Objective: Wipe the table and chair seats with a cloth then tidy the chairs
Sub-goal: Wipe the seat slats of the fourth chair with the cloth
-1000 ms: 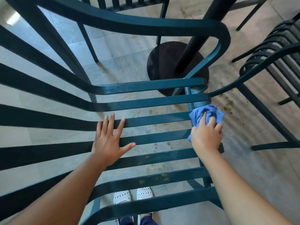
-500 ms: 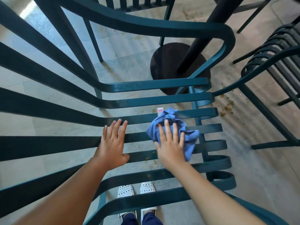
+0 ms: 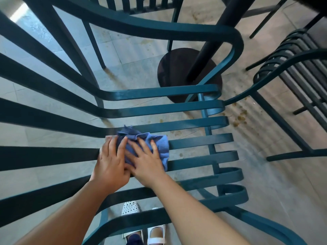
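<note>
Evidently the teal slatted chair point(image 3: 194, 106) is turned so its seat slats lie within reach from behind the curved backrest, with the desk's pedestal base point(image 3: 169, 71) just beyond and a darker slatted chair point(image 3: 292, 68) to the right. Midway along the slats, the blue cloth point(image 3: 155, 145) lies bunched. The right hand point(image 3: 146, 161) presses it flat with straight fingers, to scrub I judge; the left hand point(image 3: 110, 163) rests alongside, fingertips touching the cloth's edge, steadying.

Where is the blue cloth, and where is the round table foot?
blue cloth point(image 3: 160, 142): head view, on its bare right part past the fingers.
round table foot point(image 3: 174, 68): head view, on the dark disc's left side.
</note>
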